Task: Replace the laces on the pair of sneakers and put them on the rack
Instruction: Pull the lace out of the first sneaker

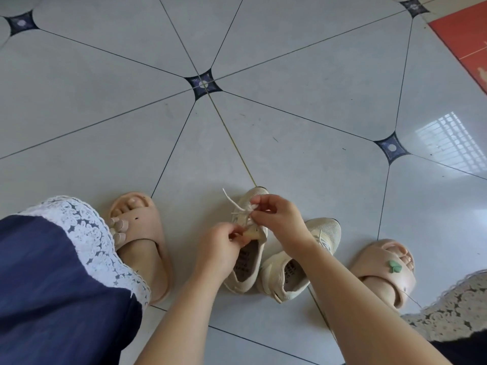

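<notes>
Two small cream sneakers stand side by side on the tiled floor between my feet. My left hand (pixel 224 245) pinches the tongue of the left sneaker (pixel 246 264) at its opening. Over the same shoe's eyelets, my right hand (pixel 276 216) pinches the white lace (pixel 233 202). One loose lace end sticks up and to the left of the shoe. The right sneaker (pixel 297 267) lies partly under my right forearm, its own lace still threaded.
My feet in beige slides frame the shoes, the left slide (pixel 139 243) and the right slide (pixel 384 270). Dark trousers with white lace trim (pixel 87 233) fill the lower left. A red mat (pixel 466 43) lies at the far right. Grey floor tiles stretch ahead.
</notes>
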Motion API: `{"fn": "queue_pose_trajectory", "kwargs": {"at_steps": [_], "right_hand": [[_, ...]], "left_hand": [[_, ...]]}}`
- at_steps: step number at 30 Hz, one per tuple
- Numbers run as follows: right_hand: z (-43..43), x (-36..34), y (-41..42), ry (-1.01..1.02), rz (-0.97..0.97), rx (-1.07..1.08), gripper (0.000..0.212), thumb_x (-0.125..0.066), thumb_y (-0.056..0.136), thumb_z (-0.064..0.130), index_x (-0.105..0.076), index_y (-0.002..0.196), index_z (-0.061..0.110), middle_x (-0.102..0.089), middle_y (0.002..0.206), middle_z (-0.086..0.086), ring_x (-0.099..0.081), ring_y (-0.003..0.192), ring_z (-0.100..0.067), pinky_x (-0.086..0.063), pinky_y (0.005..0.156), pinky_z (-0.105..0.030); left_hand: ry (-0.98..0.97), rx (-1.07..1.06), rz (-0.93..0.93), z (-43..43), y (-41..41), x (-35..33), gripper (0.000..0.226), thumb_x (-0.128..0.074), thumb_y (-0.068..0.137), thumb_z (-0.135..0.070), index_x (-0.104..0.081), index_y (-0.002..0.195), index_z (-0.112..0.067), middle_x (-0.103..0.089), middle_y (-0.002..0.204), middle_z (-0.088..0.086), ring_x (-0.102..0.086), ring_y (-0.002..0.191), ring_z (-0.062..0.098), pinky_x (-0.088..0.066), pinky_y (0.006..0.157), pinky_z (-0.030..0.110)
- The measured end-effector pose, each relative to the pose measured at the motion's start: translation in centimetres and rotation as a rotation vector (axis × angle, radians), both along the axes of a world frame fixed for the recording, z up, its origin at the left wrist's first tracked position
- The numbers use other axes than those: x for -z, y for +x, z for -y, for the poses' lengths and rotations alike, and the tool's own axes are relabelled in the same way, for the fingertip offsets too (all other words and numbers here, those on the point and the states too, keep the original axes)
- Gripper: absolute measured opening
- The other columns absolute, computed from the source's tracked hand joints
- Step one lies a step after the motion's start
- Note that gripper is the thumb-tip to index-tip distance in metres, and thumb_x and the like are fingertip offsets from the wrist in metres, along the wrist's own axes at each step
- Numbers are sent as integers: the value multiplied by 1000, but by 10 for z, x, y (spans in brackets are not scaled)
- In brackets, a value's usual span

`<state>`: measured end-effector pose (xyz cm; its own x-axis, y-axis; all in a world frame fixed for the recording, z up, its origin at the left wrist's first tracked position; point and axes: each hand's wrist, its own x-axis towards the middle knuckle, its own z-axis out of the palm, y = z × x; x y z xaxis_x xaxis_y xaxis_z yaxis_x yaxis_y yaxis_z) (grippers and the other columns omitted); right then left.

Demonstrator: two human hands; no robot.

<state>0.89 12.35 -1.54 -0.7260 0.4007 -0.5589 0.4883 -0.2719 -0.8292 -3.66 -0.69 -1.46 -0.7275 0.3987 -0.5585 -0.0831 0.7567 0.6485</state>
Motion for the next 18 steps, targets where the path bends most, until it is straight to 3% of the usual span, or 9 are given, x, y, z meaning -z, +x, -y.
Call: {"fn": "queue_pose_trajectory", "kwargs": {"at_steps": [2, 4, 6, 8, 10, 14, 18], "right_hand": [[-3, -1, -2, -18, -21, -19, 31, -58, 79, -13, -63, 85, 17, -58, 72, 2, -58, 60, -3, -49, 63, -14], [-6, 1, 0, -39, -24, -56, 31, -58, 79, -12, -63, 88, 17, -57, 74, 1, -59, 61, -5, -49, 63, -15], [-7, 3, 1, -87, -37, -82, 31, -58, 80, -13, -61, 91, 17, -55, 78, 0, -58, 64, -8, -49, 64, -16], [-7, 5, 3, -148, -66, -80, 32, -56, 81, -14, -59, 93, 15, -53, 79, -1, -58, 65, -9, -49, 65, -18], [-7, 6, 3, -176, -89, -79, 31, -56, 81, -15, -59, 94, 13, -54, 77, 0, -58, 64, -8, -48, 64, -18], [-7, 8, 3, -135, -69, -54, 32, -58, 80, -14, -58, 97, 13, -60, 76, 1, -61, 65, -7, -49, 64, -17], [-5, 11, 4, -43, -16, -1, 30, -63, 79, -6, -55, 95, 18, -64, 70, 5, -60, 63, -5, -49, 63, -17]], "left_hand": [[27, -136, -7, -2, -9, -5, 4, -68, 80, -23, -65, 82, -23, -63, 79, -8, -59, 79, 13, -34, 54, 14], [99, -243, -182, -3, -19, -9, 10, -69, 78, -22, -62, 85, -25, -60, 82, -9, -56, 75, 9, -33, 60, 15], [187, -201, -300, -8, -27, -12, 22, -70, 77, -15, -64, 97, -23, -56, 92, -8, -52, 72, 4, -34, 67, 13], [193, -70, -280, -14, -30, -10, 31, -70, 77, -13, -65, 107, -21, -53, 101, -7, -50, 75, 3, -33, 70, 10], [140, 9, -230, -18, -27, -5, 25, -68, 80, -17, -68, 105, -22, -58, 103, -5, -49, 82, 4, -31, 69, 10], [106, -5, -176, -20, -22, 1, 18, -65, 83, -26, -71, 100, -21, -70, 94, -5, -54, 75, 4, -33, 60, 10], [74, -18, -107, -20, -25, 1, 13, -66, 82, -31, -71, 92, -24, -62, 73, -16, -54, 66, -1, -37, 56, 5]]}}
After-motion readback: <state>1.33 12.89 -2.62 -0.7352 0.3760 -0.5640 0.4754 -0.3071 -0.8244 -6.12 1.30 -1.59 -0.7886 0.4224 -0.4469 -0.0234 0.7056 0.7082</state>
